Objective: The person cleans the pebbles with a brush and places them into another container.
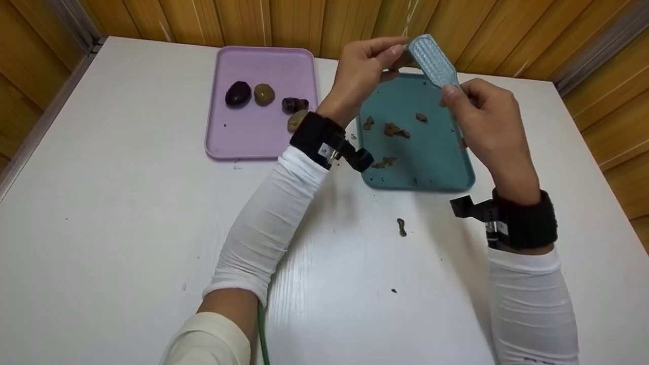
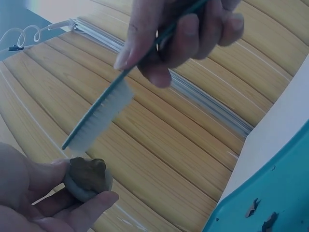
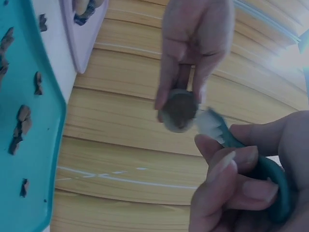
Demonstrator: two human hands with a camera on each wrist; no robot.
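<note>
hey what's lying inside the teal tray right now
Scattered brown dirt scraps lie on the teal tray. The right hand, holding the brush, covers the tray's right edge, so anything there is hidden.

White table (image 1: 127, 213) against wood-panelled wall (image 1: 284, 23)

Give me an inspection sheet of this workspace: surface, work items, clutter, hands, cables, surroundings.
Surface: white table, speckled with dark crumbs.
Work items: teal brush held over the teal tray; a dirt-caked stone just below its bristles in the left wrist view, hidden behind the brush in the head view. Four stones lie on the purple tray.
Clutter: brown dirt scraps in the teal tray; one scrap on the table.
Hands: left hand pinches the stone; right hand grips the brush handle.
Cables: green cable beside the left arm.
Surroundings: wooden plank wall behind the table.
</note>
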